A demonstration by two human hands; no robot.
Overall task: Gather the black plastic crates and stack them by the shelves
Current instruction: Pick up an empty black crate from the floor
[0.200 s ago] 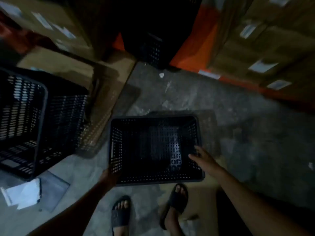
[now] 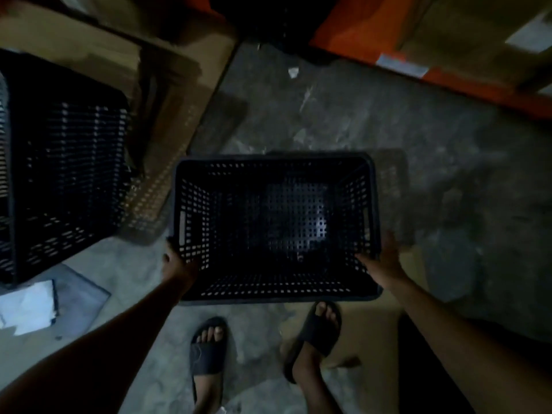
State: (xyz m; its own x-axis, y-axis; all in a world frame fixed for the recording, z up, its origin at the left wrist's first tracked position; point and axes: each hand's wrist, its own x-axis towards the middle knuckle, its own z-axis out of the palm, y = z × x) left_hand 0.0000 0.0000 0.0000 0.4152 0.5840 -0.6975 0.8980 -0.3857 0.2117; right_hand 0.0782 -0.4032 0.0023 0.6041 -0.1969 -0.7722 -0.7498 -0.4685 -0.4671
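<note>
Black plastic with lots of little holes makes up the crate (image 2: 276,228) in the middle of the view. It sits open side up, over the grey concrete floor (image 2: 343,115), right in front of the person's two feet in dark slippers (image 2: 207,351). I cannot tell if it rests on the floor or is lifted a bit.

The left hand (image 2: 176,264) grips the crate's left rim near the close corner, with its fingers curled around the edge. The right hand (image 2: 383,261) is on the right rim near the close corner. Its fingers look spread out along the side, and I cannot tell if it is squeezing or just touching.

A second black crate (image 2: 62,180) stands well apart at the left. It looks bigger and tilted. Brown cardboard (image 2: 176,94) lies flat under and behind it. A white paper (image 2: 27,306) lies on the floor by its close corner, on top of a grey sheet (image 2: 80,300).

At the top right is an orange shelf beam (image 2: 358,28) with brown boxes (image 2: 466,34) on it. The boxes have white labels (image 2: 531,34), and a small white tag (image 2: 398,64) sits on the beam. All the writing is too blurry to read. A dark thing sits under the shelf at the top, too dim to make out.
</note>
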